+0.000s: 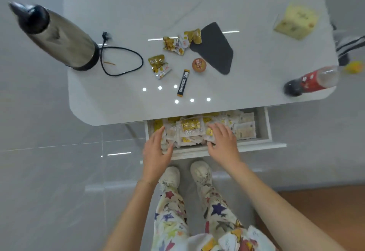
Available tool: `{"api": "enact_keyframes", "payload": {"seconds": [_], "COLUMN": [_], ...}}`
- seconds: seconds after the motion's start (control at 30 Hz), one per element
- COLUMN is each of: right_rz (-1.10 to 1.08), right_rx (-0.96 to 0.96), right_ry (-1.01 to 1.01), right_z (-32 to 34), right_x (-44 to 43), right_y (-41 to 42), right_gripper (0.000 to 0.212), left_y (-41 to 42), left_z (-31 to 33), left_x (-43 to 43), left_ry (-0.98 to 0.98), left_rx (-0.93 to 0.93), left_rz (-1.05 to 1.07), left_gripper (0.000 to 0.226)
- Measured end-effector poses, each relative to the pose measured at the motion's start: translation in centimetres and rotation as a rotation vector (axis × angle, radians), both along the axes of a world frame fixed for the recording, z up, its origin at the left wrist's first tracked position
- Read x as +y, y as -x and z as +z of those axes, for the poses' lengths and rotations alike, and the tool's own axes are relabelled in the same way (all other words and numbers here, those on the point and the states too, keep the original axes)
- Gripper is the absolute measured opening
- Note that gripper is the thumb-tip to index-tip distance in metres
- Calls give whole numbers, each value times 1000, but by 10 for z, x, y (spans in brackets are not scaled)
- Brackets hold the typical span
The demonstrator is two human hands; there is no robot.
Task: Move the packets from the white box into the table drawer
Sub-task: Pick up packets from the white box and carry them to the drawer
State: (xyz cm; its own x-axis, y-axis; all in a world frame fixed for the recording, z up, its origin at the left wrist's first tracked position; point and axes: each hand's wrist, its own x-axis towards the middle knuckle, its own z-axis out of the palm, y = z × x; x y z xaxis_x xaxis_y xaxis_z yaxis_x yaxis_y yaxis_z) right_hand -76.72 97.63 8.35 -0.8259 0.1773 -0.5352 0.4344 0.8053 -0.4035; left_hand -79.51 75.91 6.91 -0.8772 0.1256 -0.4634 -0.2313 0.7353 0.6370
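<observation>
Open white table drawer pulled out under white glossy table. Heap of white-and-yellow snack packets lies inside, filling left and middle. Left hand at heap's left edge, fingers straight, released, pressing against packets. Right hand flat on heap's right part, fingers spread, grasping nothing. On tabletop: steel kettle with black lid, black stick sachet, dark grey pad, red-labelled cola bottle lying at right edge.
</observation>
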Motion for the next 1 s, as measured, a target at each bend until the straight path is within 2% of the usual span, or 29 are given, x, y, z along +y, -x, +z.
{"api": "enact_keyframes", "payload": {"seconds": [0.13, 0.23, 0.37, 0.73, 1.0], "right_rz": [154, 211, 366, 628, 919], "right_rx": [-3, -6, 44, 218, 302], "right_ry": [-105, -142, -201, -166, -95], "right_z": [74, 115, 157, 221, 250], "right_x": [-3, -14, -36, -116, -255], "right_y": [0, 2, 3, 23, 16], "right_gripper": [66, 67, 77, 76, 76], "left_y": [-11, -20, -29, -55, -113], "left_z": [71, 107, 146, 213, 239], "left_x": [-8, -17, -27, -95, -209], "left_ry": [208, 285, 352, 390, 456], "left_rx": [129, 165, 180, 198, 163], "left_rz": [-149, -164, -159, 116, 389], "left_gripper": [65, 76, 72, 72, 74]}}
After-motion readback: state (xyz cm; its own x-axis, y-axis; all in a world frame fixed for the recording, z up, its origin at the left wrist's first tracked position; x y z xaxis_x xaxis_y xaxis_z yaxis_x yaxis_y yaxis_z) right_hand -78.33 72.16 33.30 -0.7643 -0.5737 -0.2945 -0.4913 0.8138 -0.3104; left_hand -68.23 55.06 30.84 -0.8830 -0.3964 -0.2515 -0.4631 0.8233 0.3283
